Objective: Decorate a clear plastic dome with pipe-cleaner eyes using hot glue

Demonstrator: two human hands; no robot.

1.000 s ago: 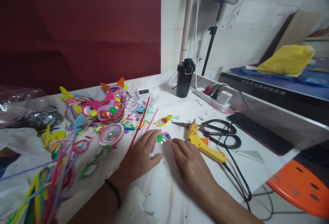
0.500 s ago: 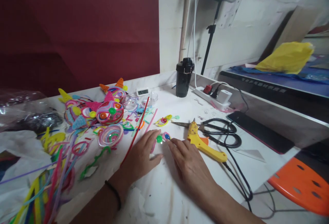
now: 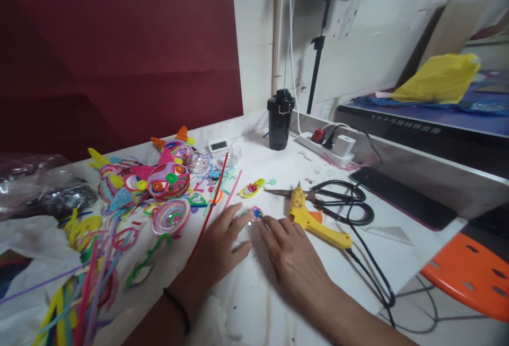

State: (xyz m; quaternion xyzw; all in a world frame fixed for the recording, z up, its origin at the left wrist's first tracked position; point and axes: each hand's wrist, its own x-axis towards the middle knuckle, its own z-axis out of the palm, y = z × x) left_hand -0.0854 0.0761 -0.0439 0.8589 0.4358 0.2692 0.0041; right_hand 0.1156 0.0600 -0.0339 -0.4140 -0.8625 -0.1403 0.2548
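My left hand (image 3: pixel 220 240) rests on the white table with its fingers stretched forward and the thumb apart. A pale, see-through rounded piece (image 3: pixel 242 212) shows partly beside its fingers; I cannot make out its kind. At the fingertips of my right hand (image 3: pixel 290 248), fingers pressed together, is a small fuzzy-stem piece with a blue bead (image 3: pixel 258 212). Just beyond lies a yellow and pink fuzzy-stem eye with a red bead (image 3: pixel 251 188). A red pipe cleaner (image 3: pixel 209 208) runs beside my left hand. To the right are a yellow glue gun (image 3: pixel 318 224) and black-handled scissors (image 3: pixel 338 197).
Colourful fuzzy-stem fish (image 3: pixel 167 176) and a coiled clear dome (image 3: pixel 170 216) crowd the left, with loose pipe cleaners (image 3: pixel 75 298). Farther back stand a small digital display (image 3: pixel 218 145), a black bottle (image 3: pixel 280 123) and a power strip (image 3: pixel 324 147). A phone (image 3: pixel 401 197) lies right.
The green bead near my left fingertips is now hidden, and the pale rounded piece shows there. My left fingers have shifted slightly. The view has turned a little.
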